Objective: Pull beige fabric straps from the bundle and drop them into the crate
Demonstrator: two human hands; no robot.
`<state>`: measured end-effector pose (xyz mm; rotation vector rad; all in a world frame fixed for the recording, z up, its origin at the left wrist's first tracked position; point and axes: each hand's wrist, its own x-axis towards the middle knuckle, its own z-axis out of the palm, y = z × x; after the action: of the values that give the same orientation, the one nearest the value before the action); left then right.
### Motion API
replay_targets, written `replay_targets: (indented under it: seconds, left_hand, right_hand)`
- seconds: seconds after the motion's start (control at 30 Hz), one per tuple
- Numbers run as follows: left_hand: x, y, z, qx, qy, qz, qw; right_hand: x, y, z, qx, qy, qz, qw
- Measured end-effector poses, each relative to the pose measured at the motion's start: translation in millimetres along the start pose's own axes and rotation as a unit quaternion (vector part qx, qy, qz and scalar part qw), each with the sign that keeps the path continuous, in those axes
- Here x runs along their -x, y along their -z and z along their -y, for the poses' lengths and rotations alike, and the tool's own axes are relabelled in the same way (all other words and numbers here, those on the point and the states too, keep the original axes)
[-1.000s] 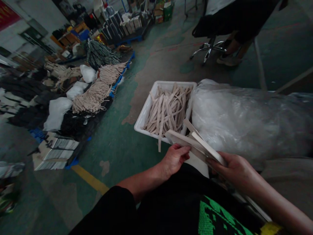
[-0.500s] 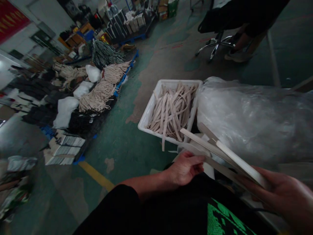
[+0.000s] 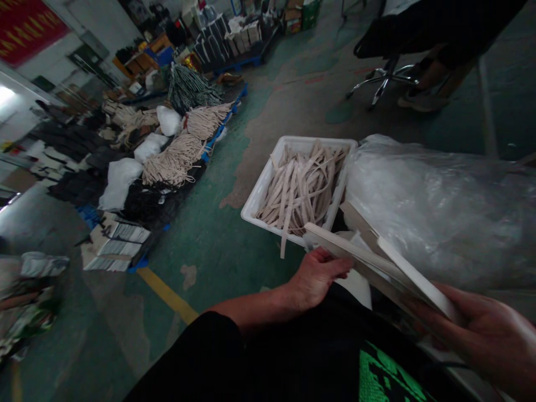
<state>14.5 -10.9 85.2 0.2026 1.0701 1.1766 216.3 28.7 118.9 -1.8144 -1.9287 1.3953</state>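
Observation:
My right hand [image 3: 481, 324] is wrapped round several long, flat, off-white strips [image 3: 404, 273] at the lower right. Their far ends fan apart and point up and left towards the tub. My left hand [image 3: 320, 276] pinches the lowest strip near its far end, between thumb and fingers. Just beyond it stands a white plastic tub [image 3: 262, 218], heaped with loose beige straps [image 3: 301, 187]. One strap hangs over the tub's near rim. The strips' near ends are hidden by my right hand, and their material is hard to tell.
A large clear plastic bag [image 3: 435, 206] bulges right of the tub. Beyond it, a person sits on a wheeled chair [image 3: 385, 72]. On the left, blue pallets carry bundles of beige cords [image 3: 176, 159], white bags and stacked boards [image 3: 115, 243]. A yellow line [image 3: 167, 293] crosses the green floor.
The view has swung a little, so the surroundings sit further right. The strips' far ends are spread wider, with the front one lower and closer to my left hand. Both hands keep their grip.

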Motion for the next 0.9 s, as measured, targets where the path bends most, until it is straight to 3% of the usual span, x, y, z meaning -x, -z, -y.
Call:
replay_targets:
  seconds: [0.07, 0.17, 0.33, 0.4, 0.53, 0.67, 0.83, 0.9]
  left_hand:
    - [-1, -1.2, 3, -0.004, 0.011, 0.029, 1.0]
    - [-4, -2.7, 5, -0.007, 0.017, 0.06, 0.998]
    - [-17, 4.1, -4, 0.005, 0.011, -0.012, 1.0]
    - [-18, 3.5, -4, 0.004, 0.02, -0.009, 1.0]
    - [-12, -3.5, 7, -0.002, 0.039, 0.042, 0.998]
    - [-10, -2.2, 9, -0.016, 0.056, 0.047, 0.997]
    - [-9, 1.3, 3, -0.134, -0.015, 0.094, 0.986]
    - [-8, 0.5, 4, -0.178, -0.015, 0.131, 0.975]
  right_hand:
    - [-3, -3, 4, -0.013, 0.012, 0.044, 0.999]
    - [-10, -7, 13, -0.042, 0.007, 0.05, 0.998]
    - [-11, -2, 9, -0.142, -0.02, 0.073, 0.987]
    - [-11, -3, 5, -0.14, -0.019, 0.066, 0.988]
    - [-16, -12, 2, -0.116, -0.003, 0.056, 0.992]
    - [-18, -14, 4, -0.155, -0.016, 0.072, 0.985]
    - [-18, -19, 8, -0.218, -0.031, 0.079, 0.972]
    - [-19, -22, 10, -0.233, -0.038, 0.072, 0.969]
